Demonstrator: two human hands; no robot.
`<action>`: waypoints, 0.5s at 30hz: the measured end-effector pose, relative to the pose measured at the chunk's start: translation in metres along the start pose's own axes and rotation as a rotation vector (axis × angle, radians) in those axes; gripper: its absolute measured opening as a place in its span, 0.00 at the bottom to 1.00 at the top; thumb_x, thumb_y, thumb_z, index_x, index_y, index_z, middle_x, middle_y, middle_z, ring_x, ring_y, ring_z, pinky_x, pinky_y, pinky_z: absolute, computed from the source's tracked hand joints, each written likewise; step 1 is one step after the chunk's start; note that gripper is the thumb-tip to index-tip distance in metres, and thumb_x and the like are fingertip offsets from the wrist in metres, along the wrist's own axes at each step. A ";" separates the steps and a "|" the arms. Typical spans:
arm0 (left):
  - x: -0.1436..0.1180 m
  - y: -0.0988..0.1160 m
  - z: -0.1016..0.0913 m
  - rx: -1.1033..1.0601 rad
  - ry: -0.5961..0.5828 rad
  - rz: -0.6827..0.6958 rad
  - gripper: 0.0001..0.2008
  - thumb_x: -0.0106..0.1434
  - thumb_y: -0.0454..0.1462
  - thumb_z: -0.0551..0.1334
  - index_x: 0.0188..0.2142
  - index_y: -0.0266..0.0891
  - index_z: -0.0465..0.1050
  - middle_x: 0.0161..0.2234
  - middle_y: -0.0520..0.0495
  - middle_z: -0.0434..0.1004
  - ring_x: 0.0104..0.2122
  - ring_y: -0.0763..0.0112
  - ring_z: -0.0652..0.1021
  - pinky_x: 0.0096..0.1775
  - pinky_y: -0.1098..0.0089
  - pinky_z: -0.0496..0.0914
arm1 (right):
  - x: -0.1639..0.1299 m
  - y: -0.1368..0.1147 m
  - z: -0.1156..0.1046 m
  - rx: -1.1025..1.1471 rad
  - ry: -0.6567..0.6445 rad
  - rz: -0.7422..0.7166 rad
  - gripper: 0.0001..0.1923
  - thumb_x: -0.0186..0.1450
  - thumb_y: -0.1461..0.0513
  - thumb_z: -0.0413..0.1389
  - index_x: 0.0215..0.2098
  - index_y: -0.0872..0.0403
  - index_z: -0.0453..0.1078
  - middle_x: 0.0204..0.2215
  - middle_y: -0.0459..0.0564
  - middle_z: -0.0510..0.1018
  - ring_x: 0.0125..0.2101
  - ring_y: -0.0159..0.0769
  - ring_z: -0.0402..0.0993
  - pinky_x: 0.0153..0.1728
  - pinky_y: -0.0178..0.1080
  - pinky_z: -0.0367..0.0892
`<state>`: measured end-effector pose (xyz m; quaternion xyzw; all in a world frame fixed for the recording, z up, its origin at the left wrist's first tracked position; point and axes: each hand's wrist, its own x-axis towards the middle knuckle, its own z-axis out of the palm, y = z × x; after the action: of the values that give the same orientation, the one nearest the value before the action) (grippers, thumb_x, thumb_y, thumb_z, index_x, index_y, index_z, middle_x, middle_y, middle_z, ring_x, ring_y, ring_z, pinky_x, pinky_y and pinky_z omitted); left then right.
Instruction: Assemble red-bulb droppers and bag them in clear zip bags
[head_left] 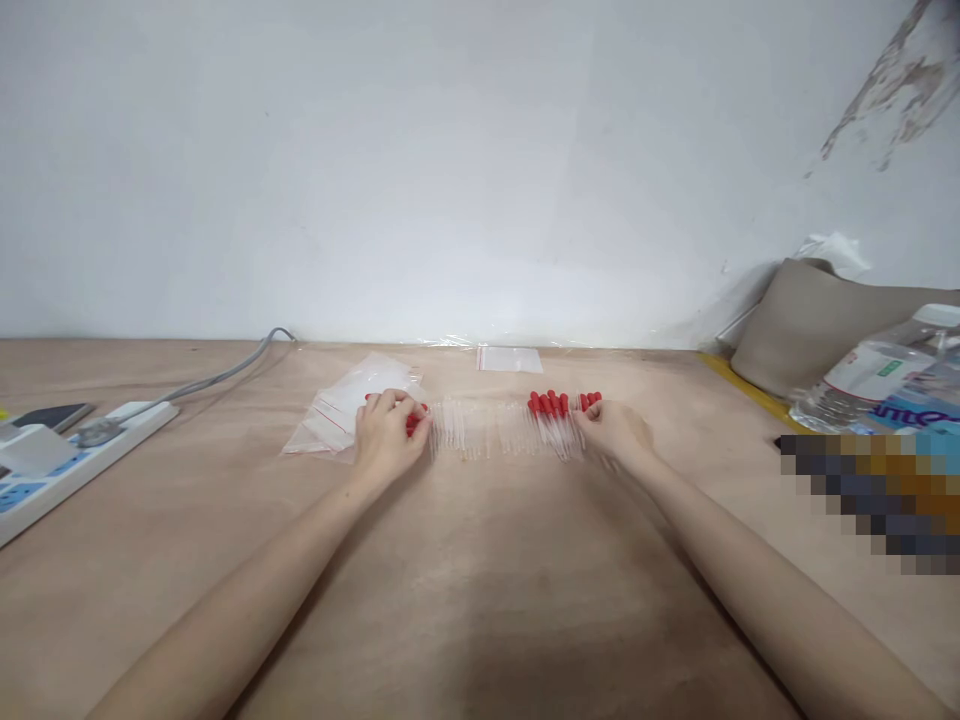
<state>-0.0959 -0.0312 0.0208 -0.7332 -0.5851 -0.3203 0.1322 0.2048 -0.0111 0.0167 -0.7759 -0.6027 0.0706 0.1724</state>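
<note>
Left hand (388, 432) curled, pinching red-capped droppers (415, 420), count hidden; a pile of clear bags (341, 412) just left of it. Right hand (616, 430) fingers pressed together on about seven red-capped droppers (555, 408); clear tubes (480, 432) between both hands on table (480, 600).

The droppers (555, 420) near the middle of the table (480, 600) have bright red bulbs and clear glass stems. The table is pale tan wood with a faint grain. The zip bags (341, 410) toward the left are clear with a thin red line. At the left edge, the power strip (52, 465) is white with blue sockets and a grey cable (217, 378). Near the right edge lies a clear water bottle (874, 375) with a white, green-marked label, beside a taupe cushion (810, 320). The wall (450, 150) is off-white, stained brown at its upper right.
</note>
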 end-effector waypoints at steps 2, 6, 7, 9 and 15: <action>0.007 -0.009 -0.003 0.055 -0.052 -0.038 0.08 0.56 0.41 0.57 0.27 0.40 0.69 0.35 0.47 0.69 0.38 0.60 0.67 0.39 0.62 0.59 | -0.008 -0.006 0.005 0.054 0.152 -0.111 0.13 0.58 0.54 0.46 0.24 0.52 0.65 0.23 0.48 0.74 0.25 0.37 0.69 0.24 0.35 0.55; 0.010 -0.013 0.003 0.108 -0.169 0.052 0.08 0.57 0.41 0.56 0.32 0.41 0.70 0.34 0.46 0.71 0.38 0.59 0.69 0.40 0.61 0.58 | -0.031 -0.018 0.030 0.162 0.354 -0.534 0.10 0.62 0.58 0.45 0.27 0.55 0.62 0.24 0.49 0.73 0.25 0.35 0.68 0.30 0.37 0.57; 0.010 -0.012 0.006 0.127 -0.183 0.081 0.08 0.57 0.41 0.56 0.33 0.41 0.70 0.35 0.45 0.72 0.39 0.58 0.69 0.40 0.60 0.57 | -0.036 -0.021 0.036 0.177 0.387 -0.650 0.09 0.62 0.59 0.45 0.27 0.55 0.61 0.24 0.49 0.73 0.26 0.34 0.68 0.33 0.38 0.57; 0.012 -0.009 0.012 0.178 -0.198 0.119 0.10 0.57 0.40 0.55 0.35 0.39 0.71 0.35 0.42 0.72 0.39 0.56 0.69 0.40 0.59 0.57 | -0.045 -0.024 0.048 0.201 0.430 -0.822 0.09 0.64 0.61 0.44 0.27 0.55 0.61 0.23 0.48 0.73 0.25 0.33 0.67 0.36 0.39 0.56; 0.018 -0.003 0.023 0.312 -0.251 0.139 0.10 0.57 0.38 0.53 0.27 0.37 0.71 0.28 0.40 0.74 0.33 0.56 0.72 0.38 0.58 0.57 | -0.052 -0.025 0.053 0.229 0.449 -0.972 0.10 0.64 0.62 0.44 0.26 0.54 0.61 0.21 0.46 0.71 0.22 0.30 0.65 0.37 0.38 0.56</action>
<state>-0.0897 -0.0028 0.0139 -0.7767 -0.5873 -0.1220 0.1919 0.1515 -0.0455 -0.0291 -0.3806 -0.8286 -0.1193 0.3928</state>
